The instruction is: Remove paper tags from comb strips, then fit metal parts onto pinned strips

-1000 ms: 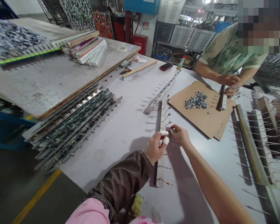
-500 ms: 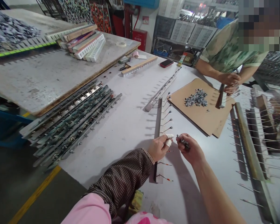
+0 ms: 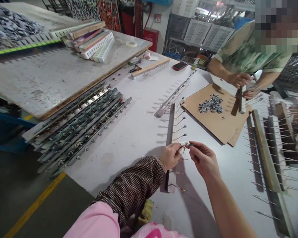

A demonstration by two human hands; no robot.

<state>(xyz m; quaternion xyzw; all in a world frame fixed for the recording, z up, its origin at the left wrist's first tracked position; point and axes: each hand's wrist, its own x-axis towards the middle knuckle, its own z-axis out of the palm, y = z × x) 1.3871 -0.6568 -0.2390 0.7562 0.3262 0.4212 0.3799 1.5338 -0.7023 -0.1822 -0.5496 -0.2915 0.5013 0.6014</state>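
A long narrow bar [image 3: 171, 129] lies in front of me, with thin wire prongs sticking out along its right side. Several far prongs carry small dark grey pieces [image 3: 184, 126]; nearer ones show reddish tips [image 3: 183, 189]. My left hand [image 3: 171, 156], white covers on two fingers, rests over the bar and pinches one of its wire prongs, mostly hidden by the fingers. My right hand [image 3: 203, 158] is closed, its thumb and index finger pinching a small dark grey piece [image 3: 190, 144] at the left fingertips. Its curled fingers hide whatever lies in the palm.
Across the table a co-worker's hands [image 3: 247, 86] hold another pronged bar. A pile of small grey pieces [image 3: 211, 104] lies on cardboard [image 3: 220, 130]. Filled bars [image 3: 84, 129] are stacked at left; more pronged bars [image 3: 267, 155] lie at right. A phone [image 3: 179, 66] sits farther back.
My right hand has turned and moved slightly left, bringing the grey piece up to my left fingertips. Dark pieces seen in its grip before are now hidden. The co-worker's hands have shifted on their bar.
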